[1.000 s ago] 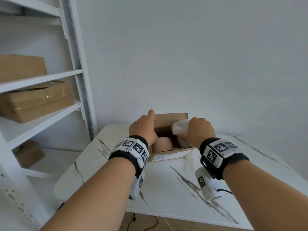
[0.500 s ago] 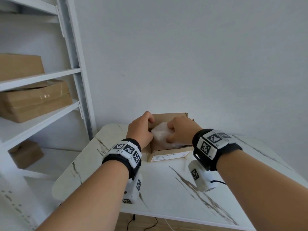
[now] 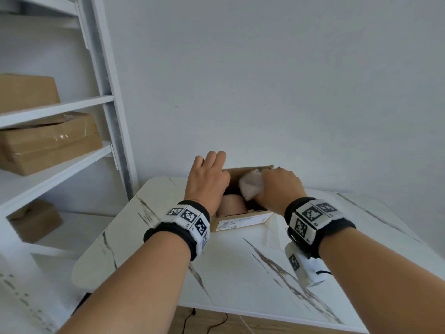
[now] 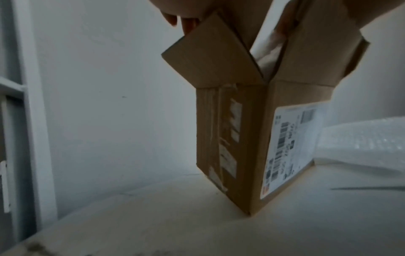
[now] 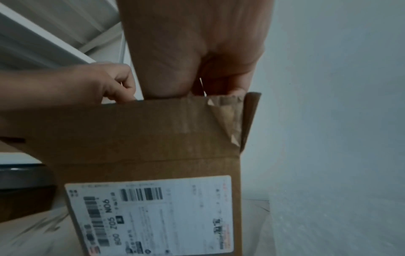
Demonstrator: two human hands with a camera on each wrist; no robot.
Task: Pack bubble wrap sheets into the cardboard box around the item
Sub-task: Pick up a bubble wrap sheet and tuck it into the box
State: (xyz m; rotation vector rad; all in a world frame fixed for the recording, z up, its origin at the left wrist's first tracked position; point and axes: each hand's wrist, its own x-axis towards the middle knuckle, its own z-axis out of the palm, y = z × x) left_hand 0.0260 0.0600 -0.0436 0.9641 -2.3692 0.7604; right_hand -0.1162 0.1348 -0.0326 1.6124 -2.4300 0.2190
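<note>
Crinkly white bubble wrap (image 3: 250,186), bunched in right hand (image 3: 279,189), sits over cardboard box (image 3: 243,219) w/ smooth rounded tan item (image 3: 232,204) inside. Left hand (image 3: 208,182), fingers straight, presses box's left flap on marble-look table (image 3: 240,268).

A: what's actually sitting on the worktop (image 3: 240,273)?

B: white marble-look top with dark veins. The cardboard box (image 3: 240,219) stands on it right under the fingers (image 3: 212,160), and a bubble wrap sheet (image 4: 361,143) lies just beside it.

Packing/stock rm, shelving (image 3: 106,97) w/ cardboard parcels (image 3: 48,143)
</note>
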